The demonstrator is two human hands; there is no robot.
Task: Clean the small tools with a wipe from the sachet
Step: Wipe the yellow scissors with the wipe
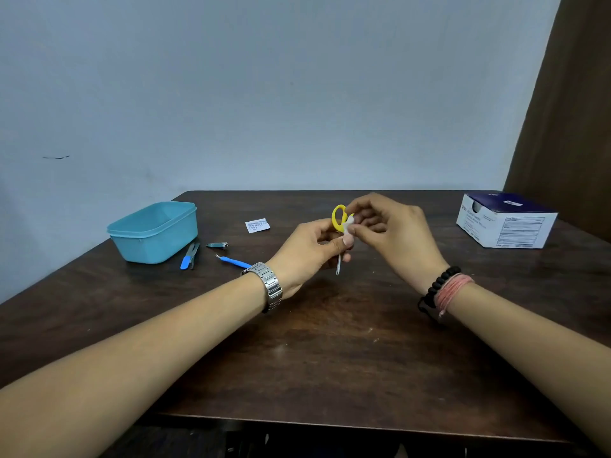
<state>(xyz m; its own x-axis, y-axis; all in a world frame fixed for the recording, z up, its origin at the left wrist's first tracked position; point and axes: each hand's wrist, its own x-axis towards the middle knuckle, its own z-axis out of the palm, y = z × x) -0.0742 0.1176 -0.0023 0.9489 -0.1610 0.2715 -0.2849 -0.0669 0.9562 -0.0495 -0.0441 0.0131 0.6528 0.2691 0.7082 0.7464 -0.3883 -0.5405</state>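
My left hand grips small yellow-handled scissors above the table's middle, handles up and the blade tip pointing down. My right hand pinches a small white wipe against the scissors near the handles. An opened white sachet lies flat on the table to the left of my hands. Further left lie a metal nail clipper, a blue-handled tool and a blue-handled pair of slim tools.
A turquoise plastic tub stands at the left of the dark wooden table. A white and dark blue cardboard box sits at the back right. A brown curtain hangs at the far right.
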